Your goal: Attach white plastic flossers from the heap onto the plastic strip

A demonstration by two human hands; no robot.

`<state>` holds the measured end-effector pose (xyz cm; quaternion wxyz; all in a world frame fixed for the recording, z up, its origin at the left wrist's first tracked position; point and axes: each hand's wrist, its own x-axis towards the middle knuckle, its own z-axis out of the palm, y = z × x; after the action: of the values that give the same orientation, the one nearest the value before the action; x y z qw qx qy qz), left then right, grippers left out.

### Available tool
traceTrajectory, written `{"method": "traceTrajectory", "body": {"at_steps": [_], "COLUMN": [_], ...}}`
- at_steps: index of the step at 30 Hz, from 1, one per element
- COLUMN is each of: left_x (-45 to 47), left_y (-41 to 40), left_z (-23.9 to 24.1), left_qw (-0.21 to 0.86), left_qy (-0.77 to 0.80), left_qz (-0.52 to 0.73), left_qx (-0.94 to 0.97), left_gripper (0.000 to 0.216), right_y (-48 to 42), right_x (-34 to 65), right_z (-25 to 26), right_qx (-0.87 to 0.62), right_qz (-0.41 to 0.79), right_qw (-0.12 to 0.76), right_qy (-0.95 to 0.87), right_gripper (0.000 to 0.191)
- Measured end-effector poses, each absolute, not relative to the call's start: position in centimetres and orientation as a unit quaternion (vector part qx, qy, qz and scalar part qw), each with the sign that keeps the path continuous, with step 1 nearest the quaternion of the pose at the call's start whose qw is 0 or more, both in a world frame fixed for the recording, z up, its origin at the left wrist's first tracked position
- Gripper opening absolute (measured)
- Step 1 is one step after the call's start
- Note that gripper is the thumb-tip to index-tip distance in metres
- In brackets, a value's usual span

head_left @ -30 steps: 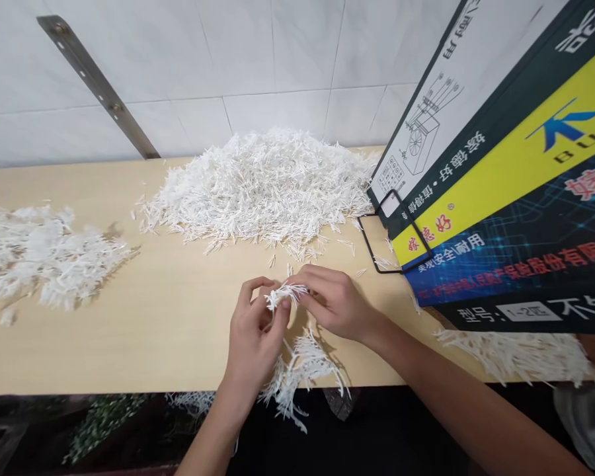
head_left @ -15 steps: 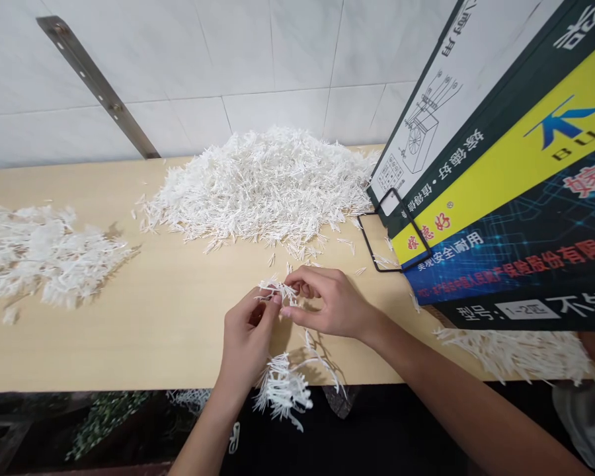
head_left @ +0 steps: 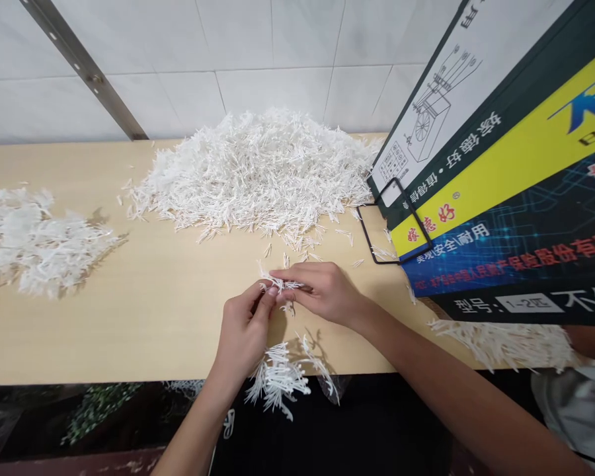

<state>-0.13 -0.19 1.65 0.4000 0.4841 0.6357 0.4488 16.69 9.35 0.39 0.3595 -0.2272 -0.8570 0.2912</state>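
Over the front half of the table, my left hand [head_left: 242, 330] and my right hand [head_left: 330, 294] meet. Between their pinched fingertips is a small sprig of white branched stems [head_left: 280, 284], held from both sides. My fingers partly cover it. Just below, a bunch of white stems [head_left: 277, 380] lies at the table's front edge, partly behind my left wrist, its tips sticking out past the edge. A thin white branched piece [head_left: 317, 367] lies right of that bunch. Beyond my hands rises a large heap of short white stems [head_left: 258, 178], with loose bits scattered before it.
White branched clusters [head_left: 39, 244] lie on the table [head_left: 153, 317] at left. At right, a large printed box [head_left: 476, 192] stands by a black wire frame [head_left: 364, 235]. More white strands [head_left: 506, 340] lie below it, near another person's arm [head_left: 588, 344]. A tiled wall [head_left: 248, 39] closes the back.
My right fingers have closed in from above onto the sprig, nearer my left fingertips. The view has tilted slightly, so the table sits a little higher in it.
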Motion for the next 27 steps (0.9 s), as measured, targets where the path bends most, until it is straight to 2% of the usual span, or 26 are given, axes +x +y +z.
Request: {"method": "traceTrajectory", "body": {"at_steps": [3,8,12,17,18,20,23,27], "left_x": [-0.1,-0.3,-0.3,-0.2,-0.2,-0.3,-0.4,-0.6], "left_y": [-0.1,-0.3,-0.5,-0.2,-0.1,0.0,-0.1,-0.4], "left_z": [1.8,1.7,1.3,1.3,1.3,1.5,1.5,1.3], "left_qw": [0.391,0.381,0.383,0.391,0.389,0.381,0.376,0.382], "left_qy": [0.638,0.651,0.660,0.648,0.646,0.646,0.648,0.651], "left_qz": [0.422,0.387,0.422,0.435,0.426,0.403,0.376,0.383], "left_qx": [0.512,0.531,0.489,0.488,0.500,0.524,0.546,0.534], "left_gripper": [0.034,0.035,0.037,0.032,0.030,0.029,0.031,0.033], "right_y": [9.7,10.6,10.4,9.4,9.4,9.5,10.1,11.0], "right_x": [16.7,16.9,17.1,16.8,16.7,16.6,16.8,17.1], "right_z": [0.4,0.8,1.1,1.0,0.9,0.6,0.3,-0.2], "right_qx": [-0.275,-0.369,-0.337,-0.250,-0.242,-0.251,-0.324,-0.429], "right_qz": [0.392,0.554,0.527,0.342,0.325,0.344,0.416,0.461], "right_qw": [0.359,0.383,0.369,0.345,0.346,0.343,0.349,0.471], "right_qy": [-0.801,-0.640,-0.687,-0.838,-0.846,-0.837,-0.775,-0.618], "right_gripper": [0.017,0.031,0.036,0.047,0.043,0.029,0.034,0.040]}}
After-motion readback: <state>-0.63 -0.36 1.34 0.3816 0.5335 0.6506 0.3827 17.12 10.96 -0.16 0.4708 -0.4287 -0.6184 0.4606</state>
